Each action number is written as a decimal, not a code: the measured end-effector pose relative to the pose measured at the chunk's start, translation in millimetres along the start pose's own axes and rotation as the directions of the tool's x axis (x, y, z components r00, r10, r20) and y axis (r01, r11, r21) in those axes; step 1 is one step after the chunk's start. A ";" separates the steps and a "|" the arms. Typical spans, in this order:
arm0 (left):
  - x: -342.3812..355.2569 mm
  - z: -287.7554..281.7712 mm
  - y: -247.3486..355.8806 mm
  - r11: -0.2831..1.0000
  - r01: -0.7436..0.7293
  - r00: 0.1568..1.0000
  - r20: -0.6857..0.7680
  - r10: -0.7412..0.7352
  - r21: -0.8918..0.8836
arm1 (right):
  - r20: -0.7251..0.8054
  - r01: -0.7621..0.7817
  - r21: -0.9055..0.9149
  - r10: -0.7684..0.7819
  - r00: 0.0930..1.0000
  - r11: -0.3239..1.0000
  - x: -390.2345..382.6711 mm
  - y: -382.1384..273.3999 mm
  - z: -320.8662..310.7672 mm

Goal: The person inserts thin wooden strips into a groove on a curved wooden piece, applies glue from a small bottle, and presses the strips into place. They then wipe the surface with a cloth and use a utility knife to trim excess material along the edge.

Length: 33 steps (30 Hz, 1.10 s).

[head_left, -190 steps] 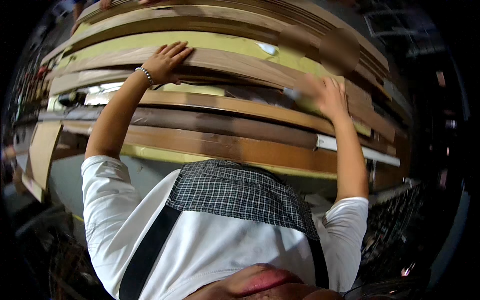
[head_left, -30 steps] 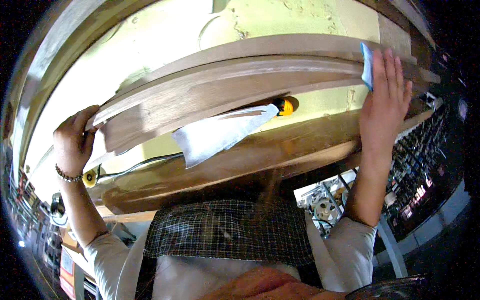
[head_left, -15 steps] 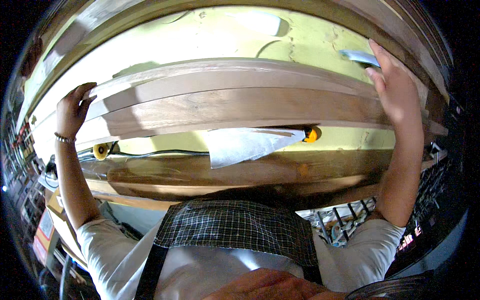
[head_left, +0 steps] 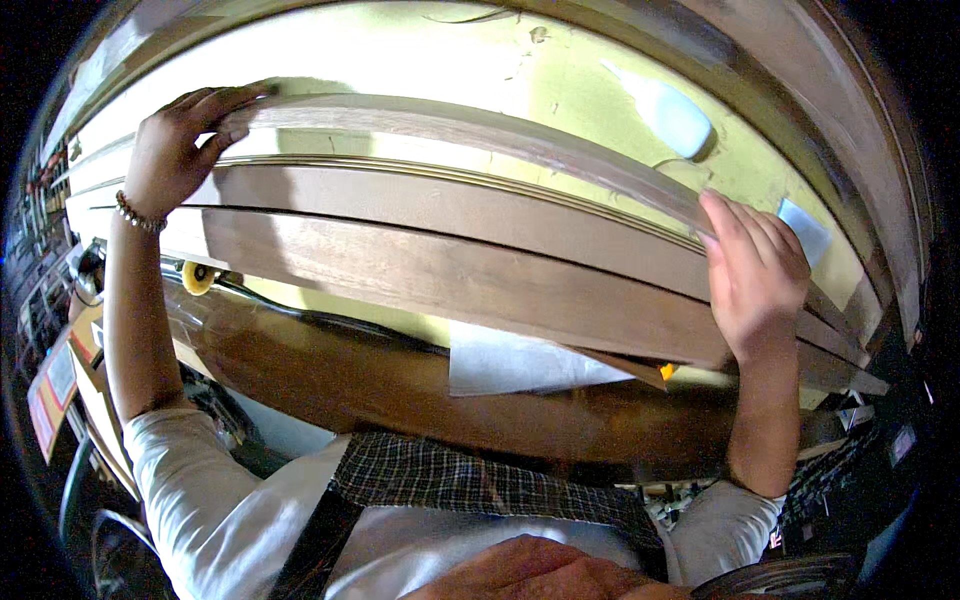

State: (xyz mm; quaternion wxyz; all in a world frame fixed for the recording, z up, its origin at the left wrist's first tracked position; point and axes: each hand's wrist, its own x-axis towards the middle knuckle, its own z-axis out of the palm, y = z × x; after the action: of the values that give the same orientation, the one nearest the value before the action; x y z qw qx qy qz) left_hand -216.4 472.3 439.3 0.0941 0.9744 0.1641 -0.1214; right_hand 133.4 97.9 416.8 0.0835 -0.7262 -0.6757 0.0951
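Observation:
A long, narrow wooden strip point(head_left: 470, 137) spans between my two hands above the pale yellow-green work surface point(head_left: 420, 50). My left hand point(head_left: 190, 150), with a beaded bracelet at the wrist, is closed round the strip's left part. Toward the other end my right hand point(head_left: 755, 275) grips it, fingers over the top. On the near side of the strip, two wider wooden boards point(head_left: 480, 285) lie side by side, a thin dark gap between them. Other thin edges run along the far side of these boards.
A white bottle point(head_left: 680, 122) lies beyond the strip, and a light blue flat piece point(head_left: 803, 230) beside my right hand. Nearer me are a white sheet point(head_left: 520, 362), a small orange object point(head_left: 667, 372), a black cable point(head_left: 310, 318) and a yellow disc point(head_left: 197, 278).
The strip now stands apart from the boards, held in both hands. My right hand has come down from the far edge near the blue piece onto the strip. The view has turned.

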 end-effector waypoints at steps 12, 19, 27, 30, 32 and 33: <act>90.3 3.5 99.5 0.699 -0.127 0.931 0.159 0.330 -0.704 | 0.098 -0.032 0.024 0.030 0.995 0.999 -3.2 -6.3 8.3; 127.3 10.2 146.2 0.373 -0.279 0.869 -0.067 0.490 -0.885 | 0.100 -0.002 0.033 -0.002 0.995 0.999 -3.0 -5.7 14.2; 126.0 -9.7 103.7 0.764 0.018 0.799 0.469 0.377 -0.645 | 0.165 0.014 -0.035 -0.008 0.986 0.999 1.0 -5.2 9.7; 98.5 0.9 102.0 0.731 -0.041 0.942 0.218 0.256 -0.681 | 0.149 -0.020 0.039 0.014 0.989 0.999 2.1 -0.7 11.9; 88.1 10.3 97.3 0.716 -0.174 0.957 0.054 0.284 -0.677 | 0.118 -0.007 0.096 -0.004 0.993 0.995 2.8 1.2 13.5; 83.6 13.9 94.5 0.725 -0.328 0.920 -0.031 0.391 -0.606 | 0.103 -0.002 0.111 -0.009 0.995 0.994 3.0 1.7 14.1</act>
State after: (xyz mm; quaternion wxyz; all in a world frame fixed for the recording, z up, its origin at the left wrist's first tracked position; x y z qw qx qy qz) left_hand -110.3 406.3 417.3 0.4273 0.8995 -0.0029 -0.0906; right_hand 131.7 100.7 402.6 0.0889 -0.7134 -0.6740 0.1701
